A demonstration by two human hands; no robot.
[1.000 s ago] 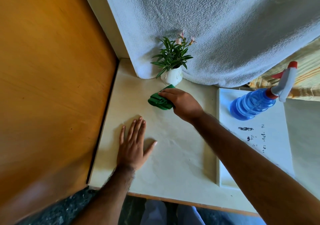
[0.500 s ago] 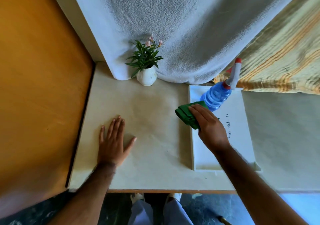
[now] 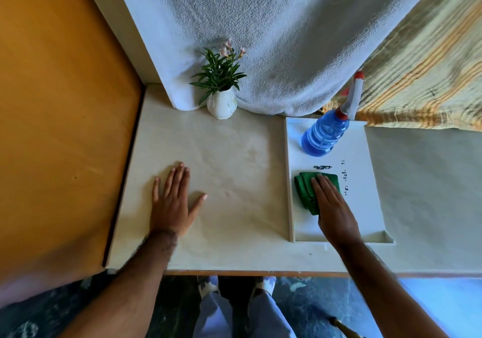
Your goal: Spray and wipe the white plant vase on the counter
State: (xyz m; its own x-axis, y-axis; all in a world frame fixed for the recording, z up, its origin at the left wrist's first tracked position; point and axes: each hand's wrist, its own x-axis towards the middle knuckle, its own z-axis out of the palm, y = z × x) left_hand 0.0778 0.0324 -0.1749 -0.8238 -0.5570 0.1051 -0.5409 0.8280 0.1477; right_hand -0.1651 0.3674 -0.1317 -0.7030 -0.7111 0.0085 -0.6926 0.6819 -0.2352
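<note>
Right hand point(image 3: 332, 207) flat, palm down, fingers together and extended, pressing on folded green cloth point(image 3: 306, 190); not curled around it, just laid on top, covering the cloth's right part. Cloth lying on white tray point(image 3: 365, 181), near its left rim, roughly mid-length. Left hand point(image 3: 173, 202) flat on beige counter point(image 3: 234, 155), palm down, fingers loosely together, thumb splayed to the right, holding nothing; well apart from the tray and from the vase. White plant vase point(image 3: 222, 103) upright at the far edge of the counter, touching or just beside the hanging white towel point(image 3: 273, 37) behind it; cannot tell which. Green leaves and pale pink flowers point(image 3: 221, 69) sticking up out of the vase. Vase well apart from both hands. Blue spray bottle point(image 3: 323, 135) standing on the far end of the tray, white trigger head with red tip, just beyond the cloth and not touching it. Dark smudged print on tray surface point(image 3: 323, 167) between bottle and cloth, more specks to the right of the hand. Orange wooden panel point(image 3: 60, 103) along the counter's left side. Yellow striped fabric point(image 3: 422, 71) at upper right, behind the tray. Legs in light trousers point(image 3: 234, 311) and dark floor visible below the counter's near edge.
</note>
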